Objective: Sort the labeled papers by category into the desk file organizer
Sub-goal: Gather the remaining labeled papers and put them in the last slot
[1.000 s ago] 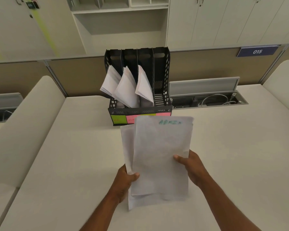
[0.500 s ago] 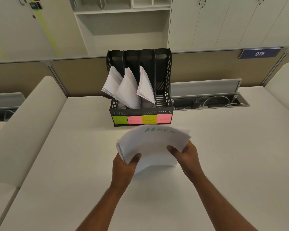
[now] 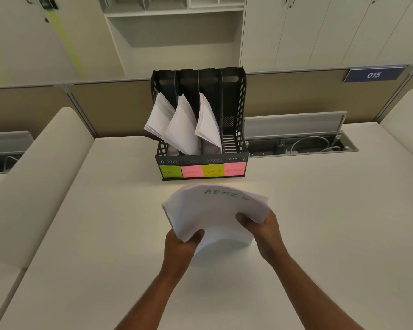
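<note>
A stack of white papers (image 3: 215, 210), its top sheet lettered ADMIN in green, curves over the desk between my hands. My left hand (image 3: 180, 245) grips its left edge and my right hand (image 3: 262, 228) grips its right edge. Behind it stands a black desk file organizer (image 3: 234, 98) with four slots. Sticky labels on its front read HR (image 3: 169, 171), SPORTS (image 3: 191, 171), FINANCE (image 3: 213, 171) and ADMIN (image 3: 234, 169). White papers lean out of the three left slots (image 3: 184, 125). The rightmost slot shows no paper.
The white desk (image 3: 320, 210) runs to a brown partition. An open cable tray (image 3: 301, 144) with wires lies right of the organizer. Pale rounded dividers (image 3: 34, 177) flank the desk on both sides. White cabinets and a sign reading 015 (image 3: 373, 75) stand behind.
The paper stack has come down from upright to low and bowed over the desk. Both hands moved forward toward the organizer while keeping hold of the sheets.
</note>
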Tool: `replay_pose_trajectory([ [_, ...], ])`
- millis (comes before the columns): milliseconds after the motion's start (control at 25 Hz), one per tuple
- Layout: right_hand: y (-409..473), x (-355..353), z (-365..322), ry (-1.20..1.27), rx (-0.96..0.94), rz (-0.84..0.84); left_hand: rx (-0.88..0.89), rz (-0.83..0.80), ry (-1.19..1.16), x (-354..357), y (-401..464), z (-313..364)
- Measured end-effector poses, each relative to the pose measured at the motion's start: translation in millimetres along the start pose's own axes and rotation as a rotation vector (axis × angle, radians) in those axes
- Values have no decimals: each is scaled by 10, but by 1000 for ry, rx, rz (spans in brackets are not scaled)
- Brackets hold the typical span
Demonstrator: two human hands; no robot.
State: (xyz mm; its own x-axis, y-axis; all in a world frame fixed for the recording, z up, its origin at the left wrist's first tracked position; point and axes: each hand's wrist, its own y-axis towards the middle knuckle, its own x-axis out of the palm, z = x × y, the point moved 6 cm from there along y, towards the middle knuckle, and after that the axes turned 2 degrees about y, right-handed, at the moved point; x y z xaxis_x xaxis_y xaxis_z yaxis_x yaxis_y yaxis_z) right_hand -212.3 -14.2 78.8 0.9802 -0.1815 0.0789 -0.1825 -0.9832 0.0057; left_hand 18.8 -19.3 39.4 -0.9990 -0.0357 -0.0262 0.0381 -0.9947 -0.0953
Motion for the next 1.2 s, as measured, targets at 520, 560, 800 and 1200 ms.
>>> replay_pose_trajectory([
  [520, 13, -39, -78, -335, -81, -129, -71, 65, -74, -14, 234, -80],
  [560, 38, -54, -105, -474, -110, -185, -52, 47, -41, -19, 304, -28],
  [800, 244, -64, -668, -883, -368, -181, 178, -4, 224, 393, 1070, 908],
  [1200, 1288, -48, -1495, -951, -577, 257, 19, -396, -121, 1710, 1959, 2215],
])
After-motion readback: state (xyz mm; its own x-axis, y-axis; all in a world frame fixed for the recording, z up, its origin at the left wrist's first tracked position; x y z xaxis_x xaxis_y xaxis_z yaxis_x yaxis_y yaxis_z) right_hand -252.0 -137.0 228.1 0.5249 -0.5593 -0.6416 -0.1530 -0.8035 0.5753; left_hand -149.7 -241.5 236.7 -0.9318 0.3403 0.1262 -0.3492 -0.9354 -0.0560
